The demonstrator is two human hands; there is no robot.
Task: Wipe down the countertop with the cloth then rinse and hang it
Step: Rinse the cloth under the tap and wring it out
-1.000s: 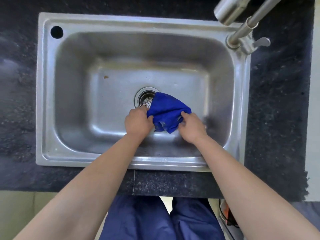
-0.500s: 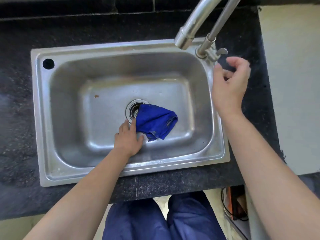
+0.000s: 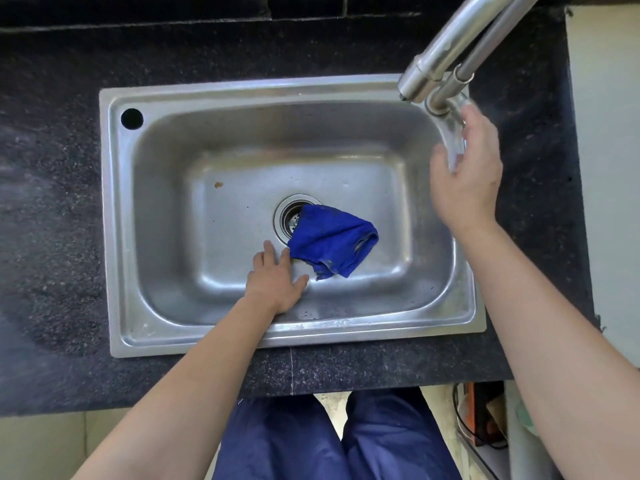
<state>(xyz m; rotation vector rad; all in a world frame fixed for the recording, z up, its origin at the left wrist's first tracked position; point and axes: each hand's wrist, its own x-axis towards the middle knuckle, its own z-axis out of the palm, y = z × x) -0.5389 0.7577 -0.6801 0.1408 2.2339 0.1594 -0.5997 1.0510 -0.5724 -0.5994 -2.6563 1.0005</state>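
The blue cloth (image 3: 332,244) lay crumpled on the floor of the steel sink (image 3: 117,237), its left edge covering part of the drain (image 3: 289,216). The left hand (image 3: 277,278) rested flat on the sink floor with fingers spread and its grip open, the fingertips just touching the cloth's lower left corner. The right hand (image 3: 467,174) was raised at the sink's back right corner, its grip partly curled around the blurred tap handle (image 3: 453,147) at the base of the tap (image 3: 436,64); whether it actually squeezed the handle could not be told. No water showed at the spout. The dark speckled bench (image 3: 52,202) surrounded the sink.
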